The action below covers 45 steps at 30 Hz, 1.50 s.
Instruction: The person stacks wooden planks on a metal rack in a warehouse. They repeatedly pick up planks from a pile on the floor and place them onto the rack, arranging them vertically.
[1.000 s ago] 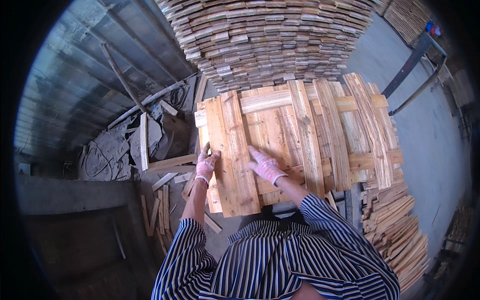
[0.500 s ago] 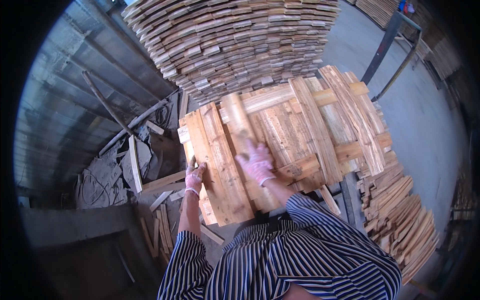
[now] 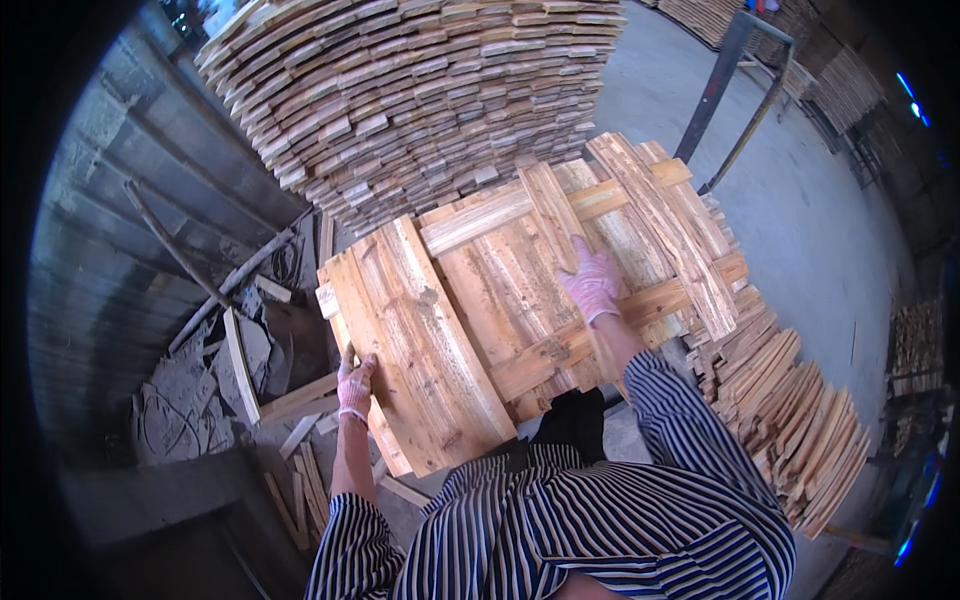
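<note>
Head view: at eight o'clock my left hand (image 3: 356,390), thumb and fingers parted, touches the edge of these side-by-side boards (image 3: 410,340); can't tell if it's gripping. Three o'clock, my right hand (image 3: 594,284), half open, straddles a plank (image 3: 547,200) lying across two long crosspieces (image 3: 540,364); can't tell its hold either. Four o'clock, heaped slats (image 3: 800,420). Beyond, eleven o'clock, a tall timber stack (image 3: 430,95); one o'clock, a metal frame (image 3: 714,95).
</note>
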Each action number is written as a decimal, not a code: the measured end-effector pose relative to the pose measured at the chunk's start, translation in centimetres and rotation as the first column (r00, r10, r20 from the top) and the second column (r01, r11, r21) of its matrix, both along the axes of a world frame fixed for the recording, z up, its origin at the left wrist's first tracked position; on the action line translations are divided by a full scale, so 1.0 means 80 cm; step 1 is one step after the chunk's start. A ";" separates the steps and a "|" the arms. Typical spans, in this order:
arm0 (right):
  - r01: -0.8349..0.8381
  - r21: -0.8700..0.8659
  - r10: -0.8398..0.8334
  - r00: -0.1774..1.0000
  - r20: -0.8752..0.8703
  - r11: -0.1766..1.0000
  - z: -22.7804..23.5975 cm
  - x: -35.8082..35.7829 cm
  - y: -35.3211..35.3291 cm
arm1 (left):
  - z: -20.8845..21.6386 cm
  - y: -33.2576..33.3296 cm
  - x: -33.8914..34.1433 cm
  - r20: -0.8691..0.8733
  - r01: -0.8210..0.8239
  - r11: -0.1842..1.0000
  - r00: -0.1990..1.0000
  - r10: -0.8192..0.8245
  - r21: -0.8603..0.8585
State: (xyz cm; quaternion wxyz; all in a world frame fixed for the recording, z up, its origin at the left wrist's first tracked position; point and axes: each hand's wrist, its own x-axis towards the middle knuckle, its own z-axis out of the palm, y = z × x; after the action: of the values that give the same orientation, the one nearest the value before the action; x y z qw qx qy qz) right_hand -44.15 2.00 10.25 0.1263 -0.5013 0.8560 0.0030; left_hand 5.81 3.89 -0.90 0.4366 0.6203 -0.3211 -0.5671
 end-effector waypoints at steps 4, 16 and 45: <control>-0.096 -0.131 0.129 0.953 0.276 0.987 -0.015 0.136 0.016 | 0.011 -0.004 -0.004 -0.022 0.041 0.997 0.999 -0.042 -0.060; -0.137 -0.077 0.155 0.925 0.347 0.988 -0.068 0.222 0.023 | 0.029 -0.022 0.057 -0.119 0.138 0.927 0.988 -0.102 0.348; -0.146 -0.649 0.578 0.626 0.524 0.746 -0.030 0.129 0.254 | 0.065 -0.037 -0.031 0.959 0.282 0.955 0.231 -0.164 0.095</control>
State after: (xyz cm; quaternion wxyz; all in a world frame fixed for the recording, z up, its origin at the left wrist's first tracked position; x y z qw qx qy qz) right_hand -33.84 22.29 7.82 0.2868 -0.6471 0.5788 -0.4050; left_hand 3.32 0.95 4.33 0.0978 0.7608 -0.6310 -0.1164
